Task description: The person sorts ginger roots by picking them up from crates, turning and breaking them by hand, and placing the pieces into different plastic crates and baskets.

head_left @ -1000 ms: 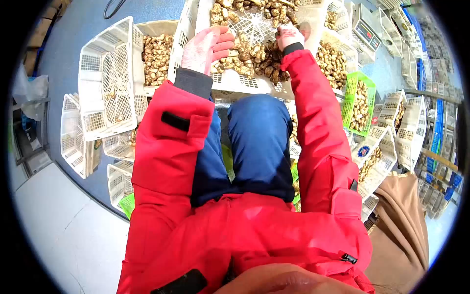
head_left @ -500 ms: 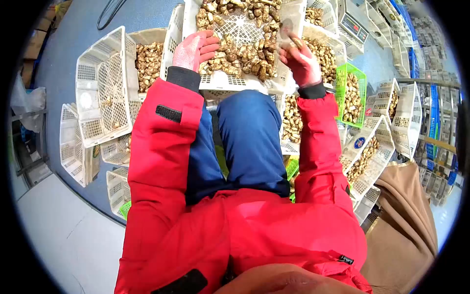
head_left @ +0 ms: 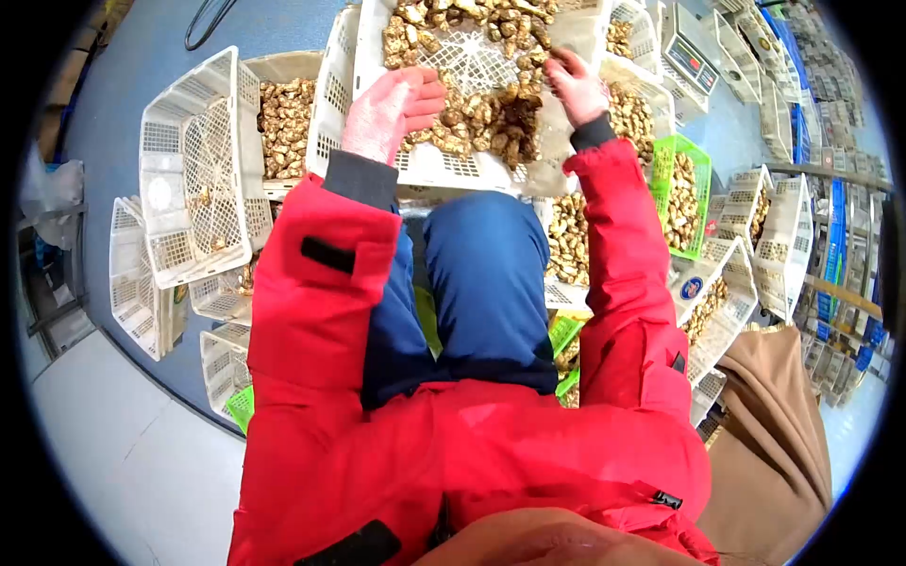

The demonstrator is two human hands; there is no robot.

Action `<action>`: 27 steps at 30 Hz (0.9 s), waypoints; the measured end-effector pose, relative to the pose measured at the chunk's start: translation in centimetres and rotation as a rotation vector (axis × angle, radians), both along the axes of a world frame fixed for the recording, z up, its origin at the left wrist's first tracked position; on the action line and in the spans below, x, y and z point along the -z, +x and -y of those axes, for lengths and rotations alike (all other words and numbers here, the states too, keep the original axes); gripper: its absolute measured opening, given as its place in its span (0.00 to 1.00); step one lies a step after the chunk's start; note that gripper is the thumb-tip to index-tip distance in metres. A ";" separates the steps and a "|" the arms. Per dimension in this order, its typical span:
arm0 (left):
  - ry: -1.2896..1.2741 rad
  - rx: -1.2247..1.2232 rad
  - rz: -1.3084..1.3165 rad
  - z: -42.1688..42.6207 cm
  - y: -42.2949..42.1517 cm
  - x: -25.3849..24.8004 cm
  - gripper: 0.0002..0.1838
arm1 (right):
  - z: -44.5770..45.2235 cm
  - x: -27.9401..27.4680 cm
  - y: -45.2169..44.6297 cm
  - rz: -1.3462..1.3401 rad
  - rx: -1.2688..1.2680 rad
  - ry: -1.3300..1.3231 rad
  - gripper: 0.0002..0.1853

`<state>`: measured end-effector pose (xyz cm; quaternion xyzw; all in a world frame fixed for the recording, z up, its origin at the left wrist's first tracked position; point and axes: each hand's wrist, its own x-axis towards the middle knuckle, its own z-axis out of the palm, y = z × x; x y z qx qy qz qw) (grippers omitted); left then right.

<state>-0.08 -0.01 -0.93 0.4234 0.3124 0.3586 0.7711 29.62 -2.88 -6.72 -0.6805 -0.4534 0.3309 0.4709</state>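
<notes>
A white plastic crate (head_left: 326, 118) stands in front of my knees, holding brown and cream mushrooms (head_left: 462, 123) spread around its bare mesh middle. Over the crate's near left part is my left hand (head_left: 387, 111), open, palm turned inward, fingers stretched out beside the mushrooms. My right hand (head_left: 578, 90) is at the crate's right side, its fingers bent and closed at the edge of the pile on a dark mushroom, partly hidden by the fingertips.
More mushrooms fill a white crate (head_left: 286, 123) on the left and a green basket (head_left: 692, 151) on the right. A tilted white crate (head_left: 203, 170) holds a few scraps. A digital scale (head_left: 692, 57) stands at upper right, and brown cloth (head_left: 769, 424) lies at lower right.
My right hand has moved up and inward to the mushrooms; the blurred object by its fingers no longer shows. My left hand has shifted slightly right and stays open.
</notes>
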 end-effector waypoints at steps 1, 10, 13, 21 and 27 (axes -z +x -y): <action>-0.014 -0.014 -0.002 0.0 0.0 -0.2 0.21 | -4.3 2.8 0.3 0.665 0.079 -0.061 0.28; -0.009 -0.020 -0.038 -0.2 0.2 -1.1 0.21 | -8.6 5.2 -1.4 0.513 0.127 -0.222 0.24; -0.010 -0.005 -0.042 -0.1 0.3 -0.8 0.20 | -2.5 2.8 -3.1 -0.685 -0.042 0.000 0.19; 0.125 0.136 -0.111 1.4 2.0 -0.2 0.20 | 4.6 -6.8 -8.1 -0.683 -0.448 -0.120 0.23; -0.315 0.033 0.035 0.8 2.1 0.6 0.19 | 3.6 -6.9 -11.7 -0.688 -0.369 0.250 0.35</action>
